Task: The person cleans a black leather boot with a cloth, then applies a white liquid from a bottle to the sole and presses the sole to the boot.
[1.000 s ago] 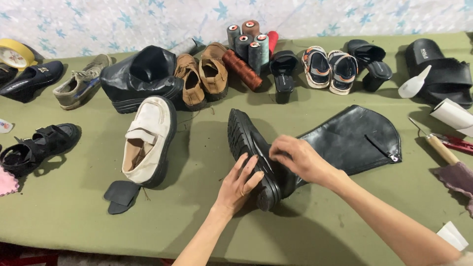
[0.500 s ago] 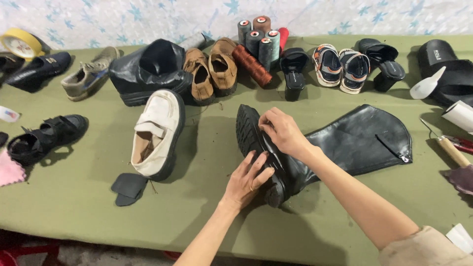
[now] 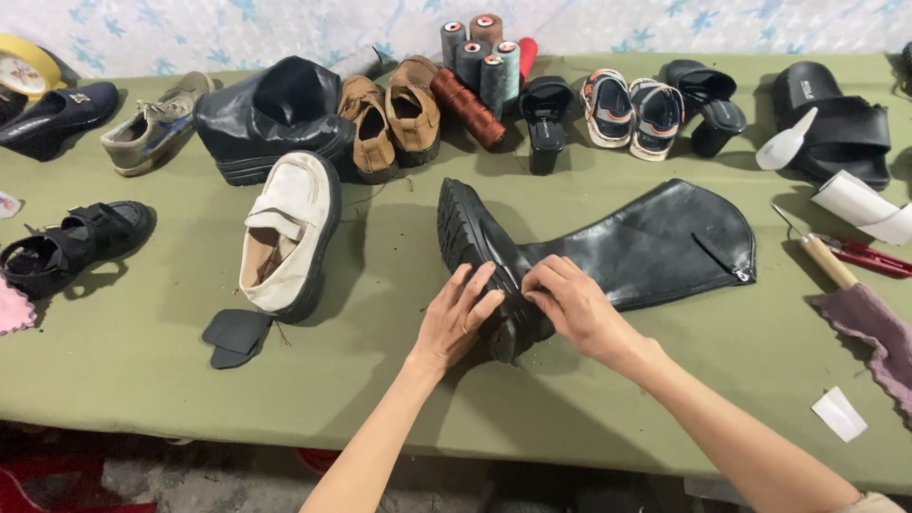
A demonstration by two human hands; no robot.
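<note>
My left hand point(image 3: 459, 318) and my right hand point(image 3: 570, 306) both press on the heel end of a tall black leather boot point(image 3: 608, 252), which lies on its side at the middle of the green cloth-covered worktop point(image 3: 142, 380), ridged sole facing left, its shaft spreading toward the right of the frame. My left grip lies flat and open, fingers against the sole; my right grip curls partly closed over the heel. Left of the boot stands a cream strap shoe point(image 3: 285, 233), with a dark loose insole piece point(image 3: 236, 336) just below it. Thread spools point(image 3: 480, 52) stand at the upper centre. A wooden-handled awl point(image 3: 817, 252) lies at the right.
</note>
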